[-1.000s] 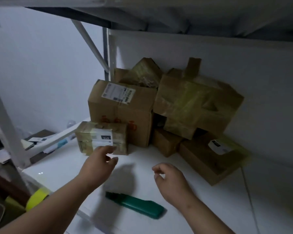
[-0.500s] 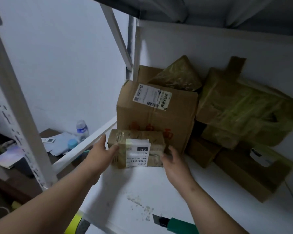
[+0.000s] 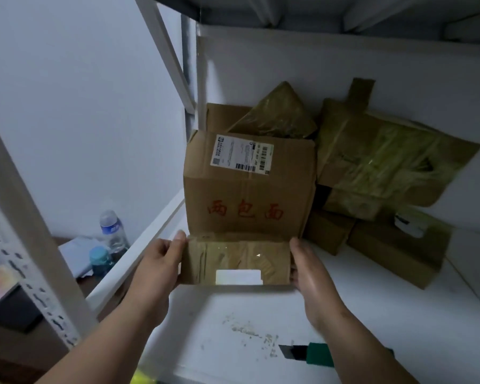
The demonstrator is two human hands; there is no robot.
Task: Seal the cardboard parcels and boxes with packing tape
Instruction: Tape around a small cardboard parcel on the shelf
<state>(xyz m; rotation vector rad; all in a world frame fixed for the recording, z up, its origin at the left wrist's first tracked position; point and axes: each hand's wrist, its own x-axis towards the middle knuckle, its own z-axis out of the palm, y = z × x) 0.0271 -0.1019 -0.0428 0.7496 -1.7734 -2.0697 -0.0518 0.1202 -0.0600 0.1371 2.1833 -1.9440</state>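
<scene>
We hold a small taped parcel [image 3: 236,259] between both hands, left hand [image 3: 158,261] and right hand [image 3: 306,268] each curled round an end. It sits on the white shelf [image 3: 261,314], touching the big labelled box [image 3: 247,187] behind.

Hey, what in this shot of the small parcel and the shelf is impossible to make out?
- Shipping label on the large box, head view: text too small, blurred.
- Small parcel: its ends hidden by the left hand and right hand.
- Green cutter: handle hidden behind the right forearm.
</scene>
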